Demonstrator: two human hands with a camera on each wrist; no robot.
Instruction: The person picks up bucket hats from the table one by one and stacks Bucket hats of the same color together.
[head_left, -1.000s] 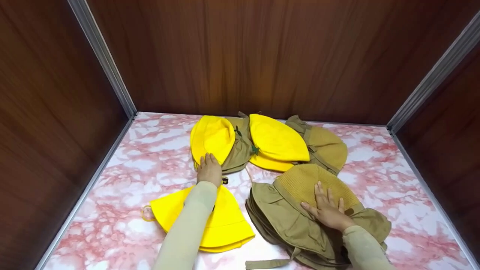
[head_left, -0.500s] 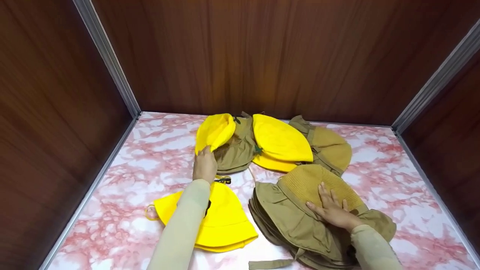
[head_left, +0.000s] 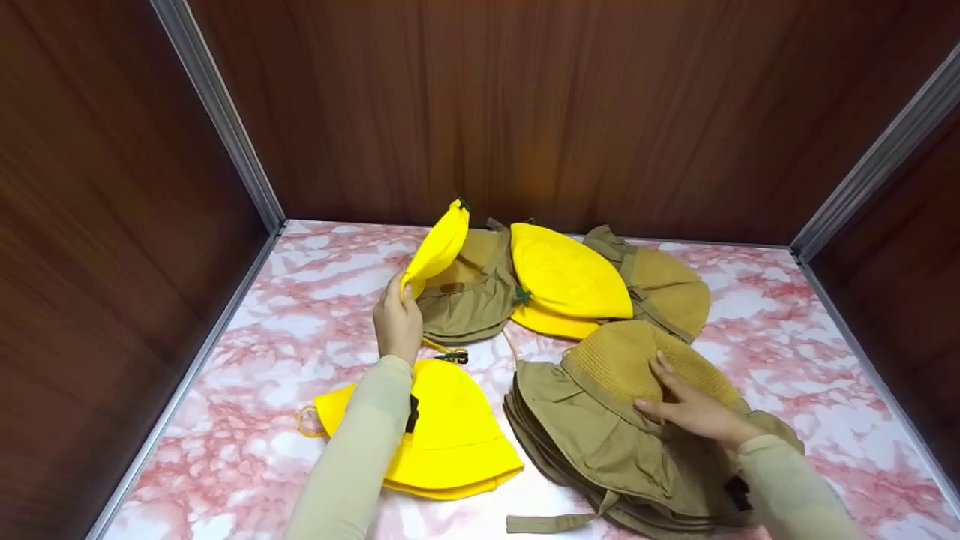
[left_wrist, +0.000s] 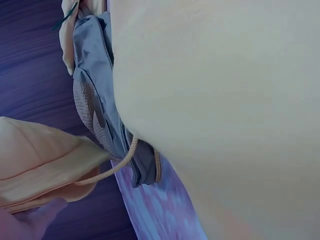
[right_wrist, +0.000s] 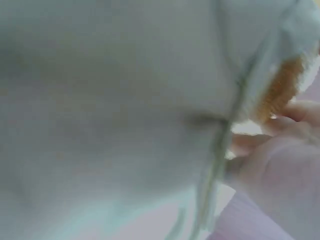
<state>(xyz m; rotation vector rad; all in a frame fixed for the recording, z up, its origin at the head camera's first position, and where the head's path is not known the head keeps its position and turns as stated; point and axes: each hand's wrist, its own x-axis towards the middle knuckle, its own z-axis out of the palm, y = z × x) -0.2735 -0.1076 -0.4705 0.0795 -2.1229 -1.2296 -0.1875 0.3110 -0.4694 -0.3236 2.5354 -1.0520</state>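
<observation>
My left hand (head_left: 397, 326): fingers pinch yellow hat (head_left: 442, 244) by its edge, hat rising above them | my right hand (head_left: 694, 403): fingers apart, resting on tan stack (head_left: 611, 367) | I'd pinch firmly, lifting clear of tan hat (head_left: 472, 304) right of left fingers

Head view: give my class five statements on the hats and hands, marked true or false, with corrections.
The left hand holds a floppy yellow cloth hat. True.
The right hand touches a woven-crowned khaki cloth hat. True.
The left hand's hat lies flat. False: it is held up, tilted.
Every hat is yellow. False: several are khaki.
The cream left sleeve partly covers a second, bucket-shaped yellow cloth hat. True.
</observation>
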